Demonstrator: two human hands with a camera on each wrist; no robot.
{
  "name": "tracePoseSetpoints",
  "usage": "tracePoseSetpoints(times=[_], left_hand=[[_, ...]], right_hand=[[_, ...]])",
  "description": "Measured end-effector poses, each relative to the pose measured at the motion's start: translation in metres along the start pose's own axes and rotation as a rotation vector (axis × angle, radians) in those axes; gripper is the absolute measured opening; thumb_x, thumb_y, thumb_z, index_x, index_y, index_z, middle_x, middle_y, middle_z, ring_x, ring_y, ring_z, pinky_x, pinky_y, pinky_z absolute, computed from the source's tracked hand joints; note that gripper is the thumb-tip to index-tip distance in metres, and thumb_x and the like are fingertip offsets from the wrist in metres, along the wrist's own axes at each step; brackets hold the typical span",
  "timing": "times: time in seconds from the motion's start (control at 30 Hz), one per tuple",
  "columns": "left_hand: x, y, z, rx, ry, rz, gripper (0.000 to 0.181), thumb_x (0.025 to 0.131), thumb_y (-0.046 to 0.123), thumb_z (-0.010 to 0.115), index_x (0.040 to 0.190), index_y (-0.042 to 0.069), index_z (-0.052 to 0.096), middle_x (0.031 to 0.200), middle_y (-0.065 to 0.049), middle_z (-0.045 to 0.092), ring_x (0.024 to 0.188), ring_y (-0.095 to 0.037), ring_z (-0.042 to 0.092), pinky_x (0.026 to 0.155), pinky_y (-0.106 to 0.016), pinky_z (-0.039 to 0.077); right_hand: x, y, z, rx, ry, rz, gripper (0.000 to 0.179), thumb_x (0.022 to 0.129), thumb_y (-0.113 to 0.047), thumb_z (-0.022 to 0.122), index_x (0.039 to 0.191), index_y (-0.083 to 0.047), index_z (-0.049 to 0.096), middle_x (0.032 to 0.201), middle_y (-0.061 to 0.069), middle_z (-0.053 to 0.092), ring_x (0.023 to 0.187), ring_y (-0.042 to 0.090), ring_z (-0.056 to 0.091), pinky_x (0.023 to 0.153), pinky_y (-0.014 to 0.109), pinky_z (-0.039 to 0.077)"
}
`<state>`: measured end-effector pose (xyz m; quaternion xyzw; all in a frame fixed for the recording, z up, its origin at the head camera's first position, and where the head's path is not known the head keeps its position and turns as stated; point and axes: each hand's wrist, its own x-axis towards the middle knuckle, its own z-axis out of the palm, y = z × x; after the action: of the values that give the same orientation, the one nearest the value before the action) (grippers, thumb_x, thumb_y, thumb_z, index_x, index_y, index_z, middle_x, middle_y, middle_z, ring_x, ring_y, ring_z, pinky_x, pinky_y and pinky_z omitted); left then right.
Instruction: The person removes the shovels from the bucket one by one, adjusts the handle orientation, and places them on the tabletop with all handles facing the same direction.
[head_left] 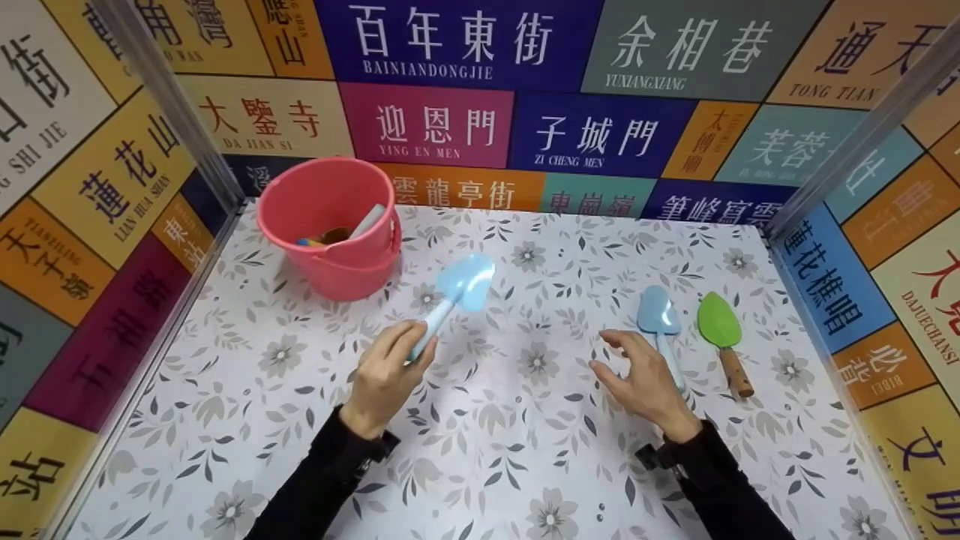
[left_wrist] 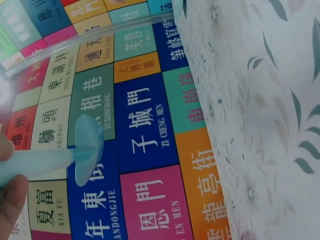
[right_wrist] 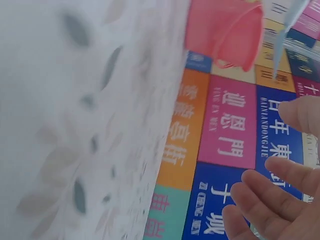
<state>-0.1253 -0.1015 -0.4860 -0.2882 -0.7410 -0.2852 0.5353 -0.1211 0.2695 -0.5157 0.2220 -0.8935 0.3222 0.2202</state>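
Note:
My left hand (head_left: 388, 375) grips the pale handle of a light blue toy shovel (head_left: 466, 279), whose blade points away toward the back. In the left wrist view that shovel (left_wrist: 89, 150) shows side-on, with a thumb and a finger about its handle. My right hand (head_left: 643, 379) holds nothing, its fingers spread and slightly bent. Beside it on the table lies a second blue shovel (head_left: 658, 311), its handle partly behind the hand. A green trowel (head_left: 720, 321) with a wooden handle lies further right. In the right wrist view the right hand (right_wrist: 280, 200) has loose, parted fingers.
A pink bucket (head_left: 330, 262) stands at the back left, with several things inside, among them a whitish piece (head_left: 367, 223). Beneath everything is a flower-patterned tabletop (head_left: 480, 450). Panels with colourful street-name signs (head_left: 442, 124) enclose the back and both sides.

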Motion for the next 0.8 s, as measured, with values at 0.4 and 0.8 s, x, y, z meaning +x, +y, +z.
tracePoseSetpoints(times=[0.4,0.8], left_hand=[[0.007,0.021,0.027,0.048,-0.122,0.254,0.015,0.098,0.001,0.057,0.100,-0.004,0.071,0.091,-0.016,0.070,0.072,-0.023,0.069,0.068,-0.024,0.061],[0.008,0.032,0.049,0.088,-0.235,0.456,0.022,0.098,-0.004,0.050,0.099,-0.001,0.072,0.096,-0.015,0.070,0.083,-0.023,0.068,0.077,-0.027,0.060]], right_hand=[[0.025,-0.040,0.016,0.454,-0.190,0.414,0.036,0.097,-0.008,0.066,0.131,0.001,0.060,0.119,0.016,0.068,0.109,0.022,0.065,0.096,0.034,0.052],[0.044,-0.058,0.040,0.986,-0.224,0.757,0.031,0.103,-0.012,0.055,0.126,0.010,0.055,0.100,0.001,0.068,0.092,0.014,0.067,0.083,0.027,0.057]])
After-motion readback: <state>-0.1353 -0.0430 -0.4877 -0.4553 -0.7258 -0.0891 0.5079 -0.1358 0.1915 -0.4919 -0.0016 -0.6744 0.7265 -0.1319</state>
